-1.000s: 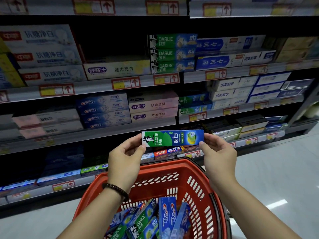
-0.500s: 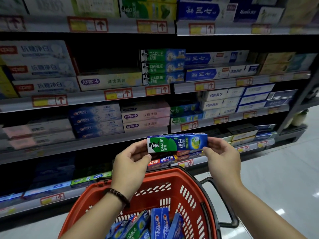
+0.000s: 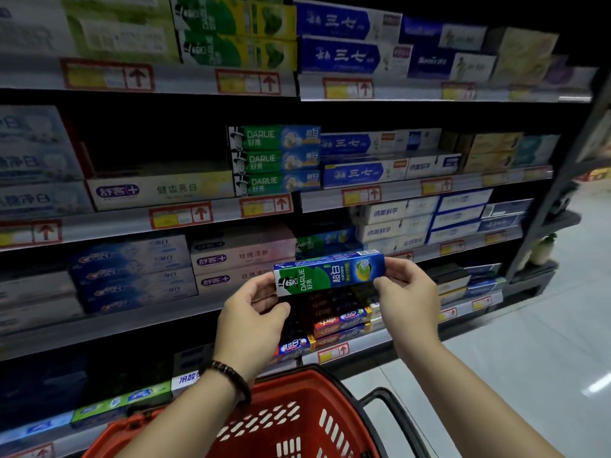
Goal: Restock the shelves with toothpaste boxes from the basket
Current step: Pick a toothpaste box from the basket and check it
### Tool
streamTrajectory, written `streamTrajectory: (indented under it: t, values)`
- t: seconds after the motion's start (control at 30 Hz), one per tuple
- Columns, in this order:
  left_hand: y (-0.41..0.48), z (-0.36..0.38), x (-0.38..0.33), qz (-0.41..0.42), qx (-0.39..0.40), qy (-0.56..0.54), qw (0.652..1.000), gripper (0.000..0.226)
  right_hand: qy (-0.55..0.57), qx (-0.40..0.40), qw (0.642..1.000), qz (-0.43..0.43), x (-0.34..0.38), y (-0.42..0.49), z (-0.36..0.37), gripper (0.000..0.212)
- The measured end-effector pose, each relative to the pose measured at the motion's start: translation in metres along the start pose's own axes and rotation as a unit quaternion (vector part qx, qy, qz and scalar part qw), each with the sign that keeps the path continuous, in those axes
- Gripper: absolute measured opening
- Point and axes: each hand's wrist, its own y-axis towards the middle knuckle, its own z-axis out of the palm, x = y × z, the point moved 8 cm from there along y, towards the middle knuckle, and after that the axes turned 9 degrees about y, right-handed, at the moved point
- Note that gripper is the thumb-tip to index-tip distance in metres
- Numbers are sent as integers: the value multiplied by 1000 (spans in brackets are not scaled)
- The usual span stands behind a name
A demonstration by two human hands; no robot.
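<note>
A green and blue Darlie toothpaste box (image 3: 329, 272) is held level in front of the shelves, above the red basket (image 3: 281, 421). My left hand (image 3: 251, 322) pinches its left end and my right hand (image 3: 408, 297) pinches its right end. A stack of three matching Darlie boxes (image 3: 276, 160) sits on the second shelf (image 3: 109, 223) above the held box. The basket's contents are out of view at the frame's bottom edge.
The shelves hold several rows of other toothpaste boxes, blue ones (image 3: 132, 272) at left and white ones (image 3: 393, 223) at right. A dark gap (image 3: 158, 143) lies left of the Darlie stack. A black basket handle (image 3: 383, 398) and a pale tiled floor (image 3: 529, 358) are at right.
The box in both hands has risen and moved closer to the shelves. The view has tilted up, so the basket has dropped low in the frame and a higher shelf shows.
</note>
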Motion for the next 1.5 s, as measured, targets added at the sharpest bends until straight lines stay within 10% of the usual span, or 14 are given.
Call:
streamTrajectory:
  t: [1.5]
  values:
    - [154,126,65,-7,4,122,993,91,64,3,998,29,-135,170,72,40]
